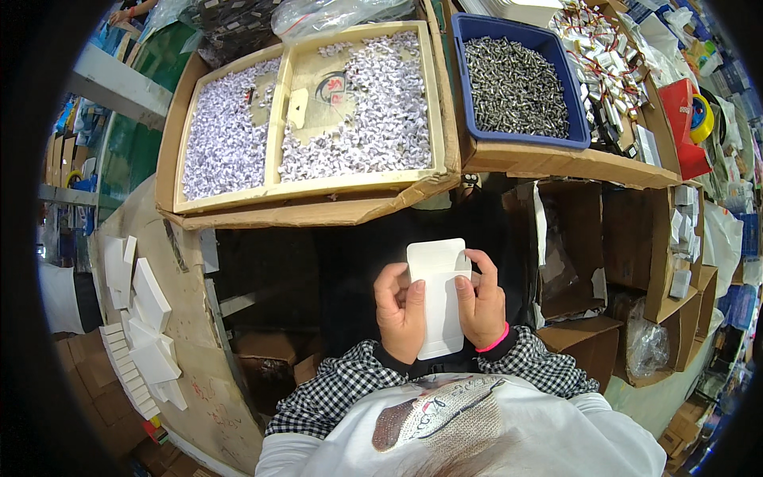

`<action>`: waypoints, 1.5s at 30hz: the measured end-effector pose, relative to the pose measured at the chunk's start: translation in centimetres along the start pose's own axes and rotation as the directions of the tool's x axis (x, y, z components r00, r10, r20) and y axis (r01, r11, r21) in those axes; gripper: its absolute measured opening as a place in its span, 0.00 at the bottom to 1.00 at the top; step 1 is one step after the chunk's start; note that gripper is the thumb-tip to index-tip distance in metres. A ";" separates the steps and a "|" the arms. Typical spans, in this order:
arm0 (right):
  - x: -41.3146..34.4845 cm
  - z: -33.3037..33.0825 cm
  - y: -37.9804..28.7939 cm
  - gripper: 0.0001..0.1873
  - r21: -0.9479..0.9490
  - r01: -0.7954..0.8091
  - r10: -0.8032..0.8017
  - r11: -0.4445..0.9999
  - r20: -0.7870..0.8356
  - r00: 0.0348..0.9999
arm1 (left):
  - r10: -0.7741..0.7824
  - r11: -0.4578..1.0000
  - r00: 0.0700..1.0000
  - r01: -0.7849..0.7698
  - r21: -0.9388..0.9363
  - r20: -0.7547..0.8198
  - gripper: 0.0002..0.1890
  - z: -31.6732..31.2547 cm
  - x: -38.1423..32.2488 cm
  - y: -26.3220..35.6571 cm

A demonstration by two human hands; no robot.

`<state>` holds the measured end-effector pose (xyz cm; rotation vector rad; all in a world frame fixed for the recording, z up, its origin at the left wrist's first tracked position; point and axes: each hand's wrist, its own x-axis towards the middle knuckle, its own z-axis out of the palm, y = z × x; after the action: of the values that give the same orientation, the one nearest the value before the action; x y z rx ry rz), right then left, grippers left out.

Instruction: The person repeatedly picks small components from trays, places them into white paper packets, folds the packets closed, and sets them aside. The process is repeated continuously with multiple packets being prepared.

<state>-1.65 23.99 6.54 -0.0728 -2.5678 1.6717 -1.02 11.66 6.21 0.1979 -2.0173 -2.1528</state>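
Note:
A white folding carton [442, 304] is held upright before my chest, its top flap [437, 253] raised. My left hand [400, 310] grips the left edge, thumb on the front face. On the opposite edge, my right hand [484, 301] pinches the carton near the flap's fold, thumb in front. The fingertips behind the carton are partly hidden. Beyond my hands lies a cream two-compartment tray [274, 119] with many small white pieces [387, 107], set inside a cardboard box [357, 214]. To its right, a blue plastic bin [527, 140] holds many small metal cylindrical parts [515, 86].
White cartons [152, 352], some stacked in a row, lie on the worktable [202, 358] at left. Wired white parts [602, 59] fill a box at upper right, near a red tape dispenser [679, 128]. Cardboard boxes [572, 250] stand at right. Another person's hand [122, 16] shows at upper left.

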 end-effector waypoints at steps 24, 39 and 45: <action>0.5 -1.0 0.9 0.23 0.596 -0.429 0.242 0.679 0.370 0.897 | -0.390 0.844 0.860 0.477 -0.246 0.329 0.15 -2.9 1.8 1.4; 0.3 -2.9 1.7 0.09 0.386 0.224 -0.289 0.895 0.120 0.950 | -0.169 0.893 0.834 0.355 -0.275 0.525 0.09 -3.6 1.5 1.1; 4.0 -7.9 -1.6 0.08 0.212 -0.038 -0.098 0.977 0.597 0.797 | -0.251 0.859 0.807 0.440 -0.261 0.534 0.13 -2.2 0.6 2.6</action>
<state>-4.95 30.87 11.30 0.6195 -2.7284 2.2401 -1.03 9.24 8.64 -0.0365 -1.8374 -3.0426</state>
